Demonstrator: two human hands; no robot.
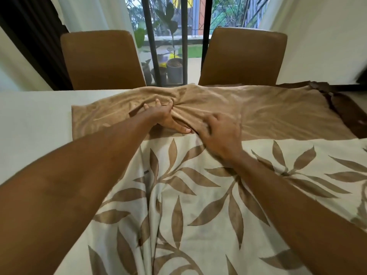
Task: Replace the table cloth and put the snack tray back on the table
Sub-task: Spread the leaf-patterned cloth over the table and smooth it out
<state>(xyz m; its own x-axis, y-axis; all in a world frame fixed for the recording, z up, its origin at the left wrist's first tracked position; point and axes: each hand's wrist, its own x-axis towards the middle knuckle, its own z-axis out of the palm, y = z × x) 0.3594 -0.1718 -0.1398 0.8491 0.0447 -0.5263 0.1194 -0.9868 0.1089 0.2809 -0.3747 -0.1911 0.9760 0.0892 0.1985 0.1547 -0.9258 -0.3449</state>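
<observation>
Two bare arms are stretched forward over a white-topped table (29, 116), whose uncovered surface is seen at far left. A brown padded chair (101, 60) is tucked in behind the table's far edge on the left. The cream table cloth with a tan leaf print and a plain tan band (198, 205) is spread over the middle and right of the table, and its near part is draped toward the camera. It lies wrinkled, not flat.

The left hand (164, 118) is laid palm down on the tan band. Its fingers are splayed and pressed into the fabric, its thumb is stretched toward the right hand, and creases are gathered at its fingertips. Grey potted plants (174, 70) are seen beyond dark window bars between the chairs.

The right hand (220, 133) is set just beside the left, at the seam between tan band and leaf print. It is motion-blurred and its fingers are bent downward with the tips hidden, so a grasp cannot be told. A second brown chair (242, 56) is placed behind on the right. A dark brown border (337, 102) of the cloth is rumpled at the far right corner.
</observation>
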